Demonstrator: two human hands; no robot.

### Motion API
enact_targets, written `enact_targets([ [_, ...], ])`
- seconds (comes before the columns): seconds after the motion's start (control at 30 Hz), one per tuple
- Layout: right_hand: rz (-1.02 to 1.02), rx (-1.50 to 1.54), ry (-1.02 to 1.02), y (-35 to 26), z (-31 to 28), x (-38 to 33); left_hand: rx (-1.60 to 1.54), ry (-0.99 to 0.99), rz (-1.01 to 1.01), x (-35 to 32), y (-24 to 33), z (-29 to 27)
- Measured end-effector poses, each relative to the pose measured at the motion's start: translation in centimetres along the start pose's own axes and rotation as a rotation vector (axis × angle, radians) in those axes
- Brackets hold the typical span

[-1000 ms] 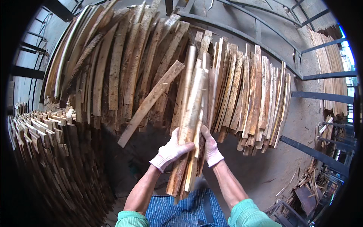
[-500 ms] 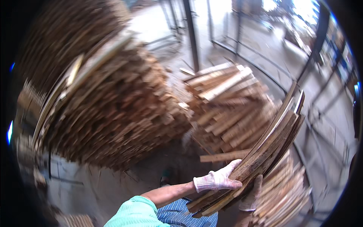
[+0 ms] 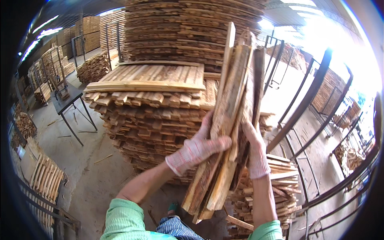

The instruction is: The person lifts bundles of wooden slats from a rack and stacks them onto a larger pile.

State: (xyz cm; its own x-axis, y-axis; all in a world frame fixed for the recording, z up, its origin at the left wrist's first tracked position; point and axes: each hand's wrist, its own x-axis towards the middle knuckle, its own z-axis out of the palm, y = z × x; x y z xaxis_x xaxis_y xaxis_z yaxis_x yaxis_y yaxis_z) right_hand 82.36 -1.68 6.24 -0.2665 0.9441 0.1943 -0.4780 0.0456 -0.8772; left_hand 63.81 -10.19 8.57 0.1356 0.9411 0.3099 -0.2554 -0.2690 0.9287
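A bundle of rough wooden slats, some with dark bark edges, is held tilted in front of me between both gloved hands. My left hand wraps the bundle's left side, thumb across the front. On the opposite side my right hand grips it, with part of its fingers hidden behind the wood. Just beyond stands a large layered stack of slats, with slats laid in rows on its top. Beneath the bundle, to the right, lies a looser pile of slats.
A taller wood stack rises behind. Dark metal bars stand on the right. At the left are a dark metal table and a slatted wooden panel. Loose scraps lie on the floor.
My view has swung left toward the large layered stack. The bundle has come more upright, nearer the middle of view, and both hands still hold it.
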Motion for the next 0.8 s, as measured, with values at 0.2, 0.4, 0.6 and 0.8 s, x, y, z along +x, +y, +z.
enact_targets([
  [0.2, 0.144, -0.089, -0.195, -0.1, 17.1, 15.9, 0.037, 0.158, -0.035, 9.1, 9.4, -16.1],
  [0.4, 0.249, -0.385, -0.263, 3.7, 26.2, 29.3, 1.162, 0.366, -0.316, 17.5, 13.7, -32.1],
  [0.6, 0.349, -0.506, -0.361, 6.6, 21.0, 35.8, 1.447, 0.287, -0.582, 17.7, 12.8, -33.3],
  [0.8, 0.312, -0.658, -0.184, 1.8, 13.3, 31.3, 1.637, -0.11, -0.473, 17.9, 12.1, -34.6],
])
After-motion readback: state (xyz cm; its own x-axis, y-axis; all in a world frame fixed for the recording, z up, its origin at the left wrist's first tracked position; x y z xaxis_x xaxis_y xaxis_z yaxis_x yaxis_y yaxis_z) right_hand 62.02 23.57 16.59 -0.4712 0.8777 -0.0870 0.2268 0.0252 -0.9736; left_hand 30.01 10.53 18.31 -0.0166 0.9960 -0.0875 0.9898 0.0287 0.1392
